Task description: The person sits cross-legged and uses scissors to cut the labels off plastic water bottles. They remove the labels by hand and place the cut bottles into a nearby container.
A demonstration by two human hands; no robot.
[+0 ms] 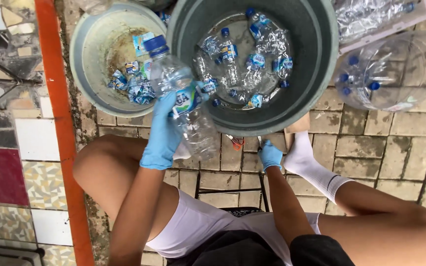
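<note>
The left hand (162,133), in a thin blue glove, has its fingers (173,106) curled and pressed around the middle of a clear, ribbed plastic bottle with a blue cap (186,103). The grip falls on the bottle's printed label band, with the thumb side across the label. The bottle tilts, cap up and to the left, base down and to the right, and is held in the air over the gap between two tubs. Its wall is transparent, lightly crumpled and glossy.

The right hand (270,155), gloved in the same blue, is lowered to the paved ground just below the near rim of the larger tub. Its fingers are bunched downward close to a small orange-handled tool (236,143); whether they pinch anything cannot be told.

Directly beyond the bottle sits a large dark grey round plastic tub (321,64), holding a loose layer of clear bottles with blue caps. To its left, rims nearly touching, stands a smaller pale green round basin (87,64), stained inside, containing crumpled blue-and-white labels. At the tub's right lies a large clear plastic water jug (395,74) with blue-capped bottles showing through it. The ground is worn grey paving brick (410,148).
</note>
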